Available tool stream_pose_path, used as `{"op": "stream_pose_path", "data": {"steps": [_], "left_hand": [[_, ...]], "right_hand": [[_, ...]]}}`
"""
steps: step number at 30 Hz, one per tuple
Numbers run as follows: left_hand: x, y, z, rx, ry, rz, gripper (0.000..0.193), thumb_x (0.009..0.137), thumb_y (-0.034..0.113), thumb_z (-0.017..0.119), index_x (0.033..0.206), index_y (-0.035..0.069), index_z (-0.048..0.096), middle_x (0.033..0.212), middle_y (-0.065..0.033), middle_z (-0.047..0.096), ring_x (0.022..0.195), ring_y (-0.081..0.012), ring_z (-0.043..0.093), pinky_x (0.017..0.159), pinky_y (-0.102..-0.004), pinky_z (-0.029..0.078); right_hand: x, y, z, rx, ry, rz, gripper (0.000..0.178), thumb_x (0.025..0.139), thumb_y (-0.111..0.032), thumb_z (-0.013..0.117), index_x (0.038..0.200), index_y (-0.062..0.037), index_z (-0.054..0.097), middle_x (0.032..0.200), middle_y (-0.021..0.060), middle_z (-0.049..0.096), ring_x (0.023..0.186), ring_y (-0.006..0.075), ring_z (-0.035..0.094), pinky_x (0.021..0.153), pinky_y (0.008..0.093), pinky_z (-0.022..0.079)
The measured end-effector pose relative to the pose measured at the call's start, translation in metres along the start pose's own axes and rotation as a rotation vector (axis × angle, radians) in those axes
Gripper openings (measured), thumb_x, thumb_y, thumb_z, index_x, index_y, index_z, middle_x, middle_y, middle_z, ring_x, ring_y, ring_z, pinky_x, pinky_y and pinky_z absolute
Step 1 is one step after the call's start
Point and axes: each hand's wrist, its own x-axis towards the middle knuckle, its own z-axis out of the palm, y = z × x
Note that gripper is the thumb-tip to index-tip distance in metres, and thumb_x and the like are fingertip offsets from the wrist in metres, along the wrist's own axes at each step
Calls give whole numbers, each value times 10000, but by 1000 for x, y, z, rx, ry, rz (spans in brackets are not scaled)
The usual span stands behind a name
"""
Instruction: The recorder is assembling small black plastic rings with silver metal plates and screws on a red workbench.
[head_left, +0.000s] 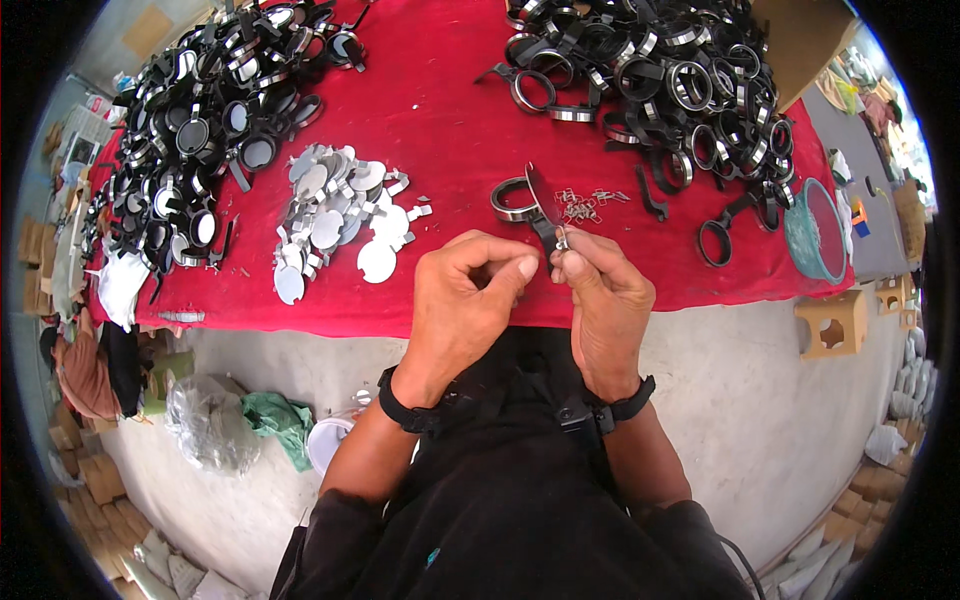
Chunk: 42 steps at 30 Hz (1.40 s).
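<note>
Between my hands is a black ring piece (515, 212) with a shiny metal band and a black arm pointing toward me. A thin metal disc (541, 193) stands nearly edge-on beside its ring. My right hand (612, 300) pinches the end of that arm, where a small shiny metal bit (562, 241) shows at the fingertips. Thumb and forefinger of my left hand (465, 295) are pressed together right next to the arm's end; what they hold is hidden. Just beyond my right hand lies a little heap of small wire clips (580, 207).
On the red cloth-covered table (430, 110), flat grey discs with tabs (326, 228) are heaped left of centre. A big pile of disc-fitted ring pieces (190, 135) rises far left, another of open rings (690, 85) far right. A teal-rimmed basket (790, 235) stands at the right edge.
</note>
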Motion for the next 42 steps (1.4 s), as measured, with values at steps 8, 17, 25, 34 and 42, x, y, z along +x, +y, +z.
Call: {"op": "stream_pose_path", "data": {"steps": [8, 17, 25, 34, 42], "left_hand": [[6, 4, 3, -40, -83, -70, 184, 1099, 149, 784, 1132, -27, 827, 910, -57, 777, 795, -116, 752, 692, -281, 630], [6, 8, 9, -370, -82, -258, 145, 1094, 85, 735, 1141, -41, 788, 933, -51, 759, 776, -110, 707, 707, -275, 613], [8, -6, 2, -526, -191, -306, 159, 1115, 99, 731, 1218, -18, 764, 1003, -57, 773, 817, -129, 723, 755, -308, 647], [3, -2, 2, -544, -180, -262, 169, 1128, 117, 729, 1225, -18, 759, 1024, -53, 786, 834, -123, 743, 805, -310, 677], [4, 1, 3, -385, -116, -243, 141, 1101, 88, 738, 1123, -41, 790, 951, -53, 786, 799, -99, 730, 716, -269, 610]], "right_hand": [[-1, -1, 2, -585, -60, -343, 222, 996, 26, 832, 1209, -31, 858, 1223, 145, 835, 1117, 241, 804, 978, 342, 641], [-1, 5, 7, -652, -50, -456, 203, 976, 28, 846, 1172, -23, 866, 1192, 152, 841, 1077, 249, 814, 932, 344, 652], [-4, 8, 5, -573, -43, -409, 225, 980, 23, 850, 1197, -34, 862, 1234, 148, 833, 1099, 232, 807, 936, 337, 659], [-3, 7, 4, -491, -32, -347, 213, 996, 18, 839, 1200, -39, 856, 1241, 133, 835, 1126, 231, 804, 961, 344, 659], [-3, 7, 8, -751, -63, -590, 206, 968, 33, 854, 1165, -25, 860, 1174, 156, 845, 1053, 271, 824, 904, 354, 674]]}}
